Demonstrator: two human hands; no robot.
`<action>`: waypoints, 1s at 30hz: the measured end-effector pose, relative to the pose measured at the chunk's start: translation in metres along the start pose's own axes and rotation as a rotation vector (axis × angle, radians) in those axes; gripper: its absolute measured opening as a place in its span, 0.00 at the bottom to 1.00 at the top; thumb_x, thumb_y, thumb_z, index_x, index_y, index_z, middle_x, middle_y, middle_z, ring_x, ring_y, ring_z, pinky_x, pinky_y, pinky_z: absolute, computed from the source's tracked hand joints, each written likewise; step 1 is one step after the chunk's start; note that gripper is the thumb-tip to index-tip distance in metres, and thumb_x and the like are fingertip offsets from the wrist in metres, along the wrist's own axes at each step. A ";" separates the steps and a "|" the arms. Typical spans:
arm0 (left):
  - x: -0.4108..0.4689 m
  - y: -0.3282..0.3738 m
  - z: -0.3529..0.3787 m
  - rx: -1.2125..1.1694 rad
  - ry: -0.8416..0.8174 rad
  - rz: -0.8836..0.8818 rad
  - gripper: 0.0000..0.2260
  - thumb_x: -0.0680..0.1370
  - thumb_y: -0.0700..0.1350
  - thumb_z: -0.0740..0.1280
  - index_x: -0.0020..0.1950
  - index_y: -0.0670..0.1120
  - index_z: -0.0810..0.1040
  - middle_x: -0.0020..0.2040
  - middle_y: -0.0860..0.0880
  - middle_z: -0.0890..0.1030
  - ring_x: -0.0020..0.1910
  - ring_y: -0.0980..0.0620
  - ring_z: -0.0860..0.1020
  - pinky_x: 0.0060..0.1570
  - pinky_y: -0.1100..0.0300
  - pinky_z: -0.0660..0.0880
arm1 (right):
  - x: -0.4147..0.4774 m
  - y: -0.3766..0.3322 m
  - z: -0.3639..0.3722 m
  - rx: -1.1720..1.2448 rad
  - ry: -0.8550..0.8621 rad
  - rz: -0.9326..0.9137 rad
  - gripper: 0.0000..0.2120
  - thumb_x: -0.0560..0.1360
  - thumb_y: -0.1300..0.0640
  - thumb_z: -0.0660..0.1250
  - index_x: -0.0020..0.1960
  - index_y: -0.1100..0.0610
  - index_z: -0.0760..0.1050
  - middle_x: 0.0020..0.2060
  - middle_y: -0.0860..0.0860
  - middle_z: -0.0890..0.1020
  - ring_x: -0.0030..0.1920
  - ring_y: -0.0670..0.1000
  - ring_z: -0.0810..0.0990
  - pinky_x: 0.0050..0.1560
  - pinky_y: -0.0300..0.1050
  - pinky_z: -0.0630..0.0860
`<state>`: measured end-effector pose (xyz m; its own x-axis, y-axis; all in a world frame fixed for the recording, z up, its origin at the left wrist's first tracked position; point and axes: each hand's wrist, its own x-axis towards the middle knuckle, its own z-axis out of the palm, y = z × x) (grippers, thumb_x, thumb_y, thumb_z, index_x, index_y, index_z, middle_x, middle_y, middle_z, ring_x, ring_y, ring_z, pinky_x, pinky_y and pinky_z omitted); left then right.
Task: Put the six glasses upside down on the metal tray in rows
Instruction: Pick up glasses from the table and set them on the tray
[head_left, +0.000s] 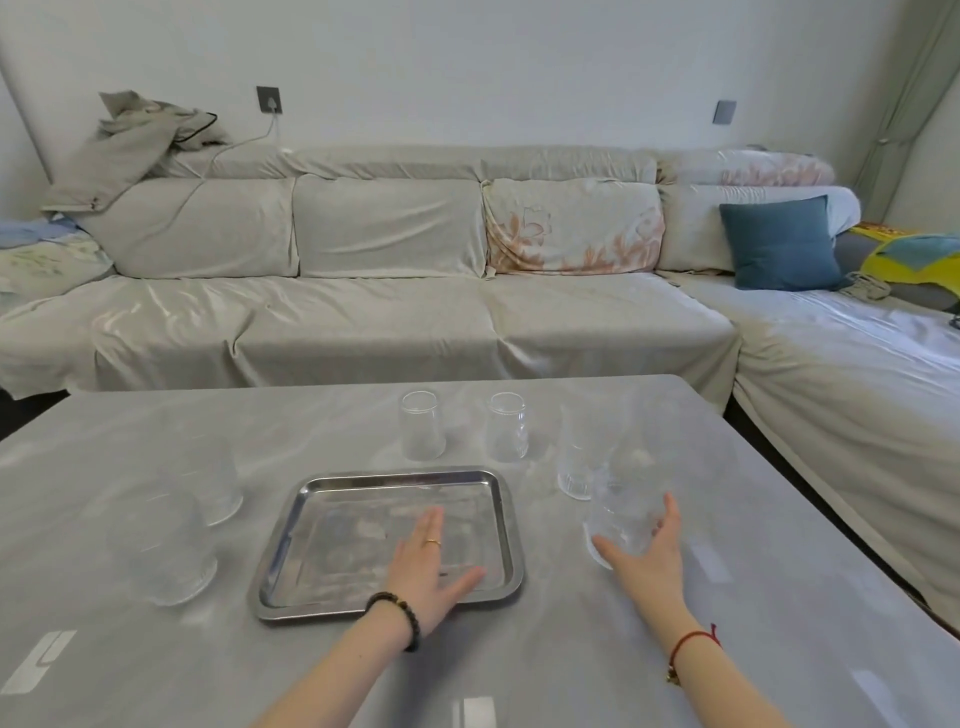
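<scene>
A square metal tray (311, 540) lies on the grey table with nothing on it. My left hand (428, 566) rests flat and open on the tray's near right part. My right hand (649, 556) is open, its fingers spread around the near side of a clear glass (623, 514) right of the tray; whether it grips the glass I cannot tell. A second glass (579, 457) stands just behind that one. Two glasses (422, 426) (506, 427) stand beyond the tray. Two more (163, 551) (210, 475) stand to its left.
The grey table (753, 623) reaches to the near edge of view. A long covered sofa (389, 312) runs behind it and turns along the right side, with a blue cushion (779, 244) on it.
</scene>
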<state>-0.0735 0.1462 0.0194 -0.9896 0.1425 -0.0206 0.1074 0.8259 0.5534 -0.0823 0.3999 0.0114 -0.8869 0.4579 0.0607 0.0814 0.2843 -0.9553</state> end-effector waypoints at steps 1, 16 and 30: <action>0.005 0.007 0.007 0.003 -0.032 0.014 0.40 0.74 0.61 0.60 0.74 0.44 0.40 0.77 0.46 0.43 0.75 0.51 0.43 0.73 0.55 0.40 | 0.005 0.003 0.002 -0.008 -0.020 0.016 0.50 0.63 0.59 0.77 0.73 0.49 0.48 0.72 0.53 0.62 0.71 0.54 0.63 0.70 0.52 0.63; -0.027 -0.101 -0.020 0.143 0.196 -0.119 0.37 0.74 0.62 0.57 0.74 0.48 0.41 0.77 0.49 0.43 0.75 0.53 0.43 0.72 0.54 0.37 | 0.014 -0.040 0.011 -0.103 -0.290 -0.003 0.37 0.59 0.51 0.79 0.63 0.54 0.67 0.61 0.50 0.75 0.58 0.51 0.74 0.59 0.48 0.71; -0.062 -0.168 -0.050 0.138 0.175 -0.291 0.46 0.68 0.69 0.59 0.74 0.47 0.40 0.76 0.52 0.52 0.74 0.57 0.51 0.75 0.55 0.41 | 0.037 -0.110 0.111 -0.478 -0.409 -0.190 0.34 0.57 0.48 0.78 0.57 0.53 0.64 0.46 0.49 0.72 0.46 0.51 0.73 0.43 0.42 0.68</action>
<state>-0.0346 -0.0286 -0.0309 -0.9807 -0.1951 -0.0111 -0.1810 0.8857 0.4276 -0.1743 0.2914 0.0862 -0.9994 0.0328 0.0103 0.0162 0.7149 -0.6990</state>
